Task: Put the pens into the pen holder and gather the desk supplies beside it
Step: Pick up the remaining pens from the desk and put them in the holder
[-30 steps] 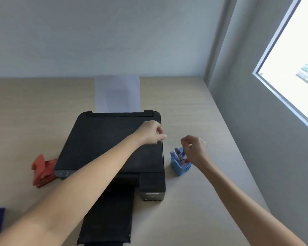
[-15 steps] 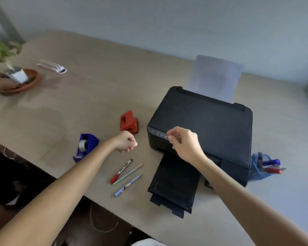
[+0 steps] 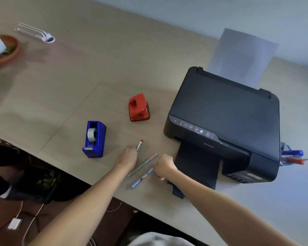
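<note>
Three pens lie near the desk's front edge. My left hand (image 3: 129, 156) is curled over the red-and-white pen (image 3: 140, 144), of which only the capped end shows. A green pen (image 3: 143, 165) lies between my hands. My right hand (image 3: 164, 166) is a closed fist touching the upper end of the blue pen (image 3: 142, 178); I see nothing held in it. The blue mesh pen holder (image 3: 284, 150) stands far right behind the printer, with a blue and a red pen in it. A blue tape dispenser (image 3: 94, 139) and a red hole punch (image 3: 138, 107) stand left of the printer.
A black printer (image 3: 224, 110) with its output tray out and paper in the back feed stands between the pens and the holder. Far left are a terracotta dish (image 3: 9, 54) and a white clip (image 3: 35, 32). The desk edge runs just below my hands; cables lie on the floor.
The view swung from the pen holder to the desk's left part. Both hands came down from the printer's front to the pens; the left now covers the red pen.
</note>
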